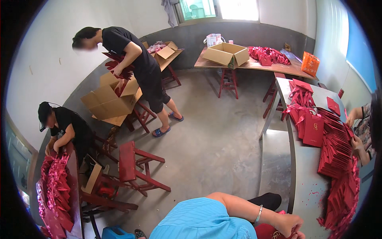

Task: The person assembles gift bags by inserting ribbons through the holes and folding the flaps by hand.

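At the lower edge, my left arm reaches to the right with a light bracelet on the wrist. My left hand [289, 225] is closed, its fingertips pinched together beside a red paper gift bag [264, 232] with gold print. What the pinch holds is too small to make out. Just below it a sliver of my right hand [298, 236] shows, mostly cut off by the frame edge. The bag lies under my left wrist, only its upper part visible. Bright pink material [282, 212] peeks out behind that hand.
To the right, a metal table [304, 175] bears rows of red gift bags [336, 147], handled by a co-worker. A second co-worker stands over a cardboard box [109, 101]; a third bends over ribboned bags [55, 183]. Red stools [128, 161] stand left. A back table [238, 68] holds another box.
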Demonstrator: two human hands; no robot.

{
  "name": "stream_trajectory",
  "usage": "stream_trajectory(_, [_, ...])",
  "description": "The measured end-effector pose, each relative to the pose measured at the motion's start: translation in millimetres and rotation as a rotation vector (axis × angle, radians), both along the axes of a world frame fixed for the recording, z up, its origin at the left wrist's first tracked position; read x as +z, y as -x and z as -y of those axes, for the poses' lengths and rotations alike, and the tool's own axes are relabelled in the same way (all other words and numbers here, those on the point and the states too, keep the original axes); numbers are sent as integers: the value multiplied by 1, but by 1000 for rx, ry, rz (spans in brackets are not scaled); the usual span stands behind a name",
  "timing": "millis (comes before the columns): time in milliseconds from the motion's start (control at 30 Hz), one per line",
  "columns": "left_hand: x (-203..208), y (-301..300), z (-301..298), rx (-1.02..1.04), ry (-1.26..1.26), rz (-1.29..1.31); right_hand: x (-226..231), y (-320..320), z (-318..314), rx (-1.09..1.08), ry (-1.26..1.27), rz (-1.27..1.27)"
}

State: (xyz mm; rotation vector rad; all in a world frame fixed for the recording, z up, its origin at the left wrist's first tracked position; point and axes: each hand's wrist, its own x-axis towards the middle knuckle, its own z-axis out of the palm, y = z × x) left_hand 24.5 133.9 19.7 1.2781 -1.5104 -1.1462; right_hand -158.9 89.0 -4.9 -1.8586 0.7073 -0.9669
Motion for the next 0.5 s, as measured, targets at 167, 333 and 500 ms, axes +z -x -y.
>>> stream_trajectory(167, [1, -2, -1, 13, 3, -2, -15, 6, 9, -73, -77, -22])
stream_trajectory(333, [6, 0, -3, 10, -12, -5, -16, 11, 11, -45, -100, -14])
stream_trajectory(500, [-23, 20, 6, 27, 61, -179, 1, 13, -6, -104, 51, -97])
